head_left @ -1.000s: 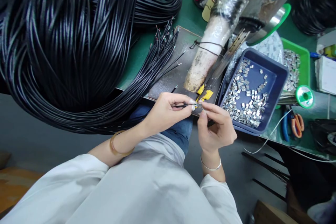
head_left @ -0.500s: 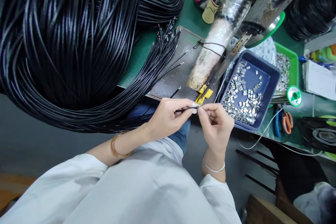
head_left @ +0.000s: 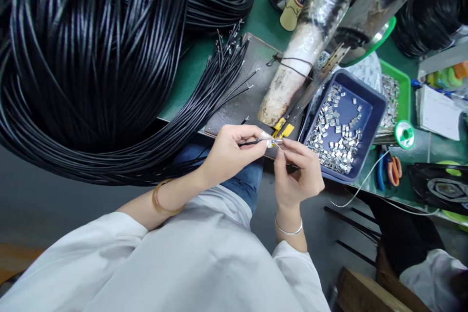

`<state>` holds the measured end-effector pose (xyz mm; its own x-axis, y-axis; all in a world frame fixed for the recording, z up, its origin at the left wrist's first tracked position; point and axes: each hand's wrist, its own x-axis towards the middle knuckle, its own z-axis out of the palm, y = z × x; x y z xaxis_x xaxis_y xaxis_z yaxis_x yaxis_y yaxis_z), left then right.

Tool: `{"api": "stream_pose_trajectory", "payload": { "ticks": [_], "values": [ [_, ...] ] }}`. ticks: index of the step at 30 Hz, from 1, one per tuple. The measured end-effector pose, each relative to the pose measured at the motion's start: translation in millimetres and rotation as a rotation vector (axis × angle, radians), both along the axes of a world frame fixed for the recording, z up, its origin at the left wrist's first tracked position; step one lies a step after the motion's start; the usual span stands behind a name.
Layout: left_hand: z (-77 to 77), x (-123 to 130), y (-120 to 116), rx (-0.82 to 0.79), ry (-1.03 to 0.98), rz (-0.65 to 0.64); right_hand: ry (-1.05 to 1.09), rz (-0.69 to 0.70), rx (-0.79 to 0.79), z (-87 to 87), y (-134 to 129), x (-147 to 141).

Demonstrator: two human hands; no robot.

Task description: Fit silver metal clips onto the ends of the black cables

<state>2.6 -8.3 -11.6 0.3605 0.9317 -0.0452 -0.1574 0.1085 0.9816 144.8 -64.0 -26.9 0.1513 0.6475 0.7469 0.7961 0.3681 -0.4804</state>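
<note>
My left hand (head_left: pixel 239 148) is closed in a pinch round a black cable (head_left: pixel 248 143), close to its bared silvery end. Something white covers a fingertip there. My right hand (head_left: pixel 298 170) meets it from the right, its thumb and forefinger pinching at the thin bare wires (head_left: pixel 278 145) of that end. Just beyond both hands lie yellow-handled pliers (head_left: pixel 286 130), partly hidden by the fingers. A large bundle of black cables (head_left: pixel 175 131) runs along the bench on the left, several stripped ends pointing away from me.
Beside my right hand stands a blue tray (head_left: pixel 369 141) holding many small metal clips. A green tray (head_left: pixel 404 83) of similar pieces is behind it. A plastic-wrapped duct (head_left: pixel 288 73) slants over the dark metal plate (head_left: pixel 234 105). Orange-and-blue-handled pliers (head_left: pixel 394 170) lie at the right.
My right thumb and forefinger have shifted at the cable end, and its bare wires now show between my hands. Both hands sit slightly higher in view.
</note>
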Motion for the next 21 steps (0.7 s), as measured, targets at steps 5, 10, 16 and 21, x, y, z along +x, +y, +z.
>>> {"api": "stream_pose_trajectory", "payload": {
  "ticks": [5,10,16,21],
  "values": [
    [1.9,3.0,-0.3,0.025,0.065,0.054,0.058,0.006,-0.015,-2.1,5.4,-1.3],
    [5.5,3.2,0.3,0.049,0.079,0.071,0.056,-0.014,-0.011,0.7,5.7,-1.9],
    [4.4,-0.5,0.4,0.007,0.101,0.021,0.051,0.033,-0.018,-3.0,2.5,-0.4],
    [2.5,-1.2,-0.4,0.078,0.147,-0.044,-0.025,0.006,-0.033,-1.8,0.1,2.8]
  ]
}}
